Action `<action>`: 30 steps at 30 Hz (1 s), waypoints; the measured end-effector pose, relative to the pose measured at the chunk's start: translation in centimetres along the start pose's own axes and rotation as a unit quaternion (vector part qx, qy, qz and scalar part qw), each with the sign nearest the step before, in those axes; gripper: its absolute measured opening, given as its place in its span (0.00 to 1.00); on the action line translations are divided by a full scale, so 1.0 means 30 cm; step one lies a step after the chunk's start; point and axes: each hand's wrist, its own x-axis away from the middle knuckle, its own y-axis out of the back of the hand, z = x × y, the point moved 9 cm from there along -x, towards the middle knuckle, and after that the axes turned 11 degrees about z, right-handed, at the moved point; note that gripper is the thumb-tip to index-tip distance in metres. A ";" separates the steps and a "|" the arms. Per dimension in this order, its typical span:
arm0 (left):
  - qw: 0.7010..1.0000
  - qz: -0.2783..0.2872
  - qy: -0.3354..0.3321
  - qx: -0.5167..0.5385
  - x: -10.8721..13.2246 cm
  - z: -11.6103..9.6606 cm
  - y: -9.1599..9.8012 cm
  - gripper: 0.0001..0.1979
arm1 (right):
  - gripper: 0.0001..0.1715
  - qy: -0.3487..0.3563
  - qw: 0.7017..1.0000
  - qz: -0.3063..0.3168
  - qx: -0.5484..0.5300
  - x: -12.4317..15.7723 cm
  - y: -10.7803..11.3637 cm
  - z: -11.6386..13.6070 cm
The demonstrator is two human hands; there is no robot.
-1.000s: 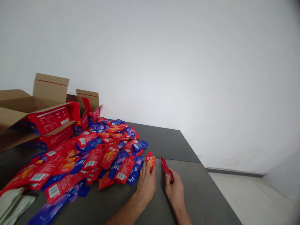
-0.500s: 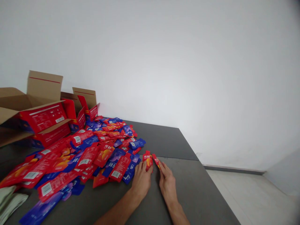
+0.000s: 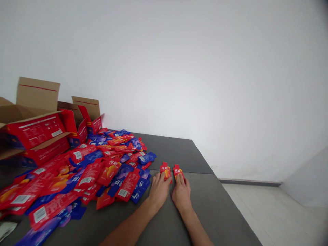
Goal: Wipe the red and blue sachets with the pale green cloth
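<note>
Two red pouches printed with orange fruit and white lettering lie side by side on the dark table, their narrow tabs pointing away from me. My left hand (image 3: 159,188) has its fingers curled over the lower part of the left red pouch (image 3: 165,169). Beside it, my right hand (image 3: 181,192) grips the right red pouch (image 3: 176,169), covering most of it. A narrow gap separates the two pouches. To the left of my hands spreads a heap of red and blue pouches (image 3: 105,171), some barcode side up; a blue pouch (image 3: 147,158) lies at its right edge.
Opened red cardboard boxes (image 3: 38,131) with brown flaps stand at the far left, some stacked. A pale folded item (image 3: 7,229) shows at the lower left. The dark table (image 3: 217,212) ends on the right above a tiled floor (image 3: 258,201). A white wall rises behind.
The right pouch was tilted on edge in my right hand; now it lies flat, face up, next to the left one. The view has shifted slightly to the right.
</note>
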 end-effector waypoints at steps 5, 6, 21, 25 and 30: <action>0.999 -0.002 -0.030 0.018 -0.028 -0.031 0.001 0.21 | 0.43 -0.015 0.999 0.036 0.013 -0.022 -0.051 -0.017; 0.999 -0.004 -0.039 0.023 -0.028 -0.033 0.002 0.21 | 0.42 -0.013 0.999 0.037 0.012 -0.026 -0.053 -0.018; 0.998 -0.015 -0.045 0.038 -0.029 -0.029 -0.015 0.18 | 0.35 -0.020 0.995 0.101 0.003 -0.015 0.003 -0.023; 0.998 -0.024 -0.024 0.044 -0.058 -0.029 -0.028 0.17 | 0.33 -0.048 0.994 0.100 0.008 -0.013 0.040 -0.055; 0.994 -0.050 -0.027 0.094 -0.081 -0.021 -0.016 0.21 | 0.38 -0.072 0.989 0.129 0.020 -0.009 0.031 -0.091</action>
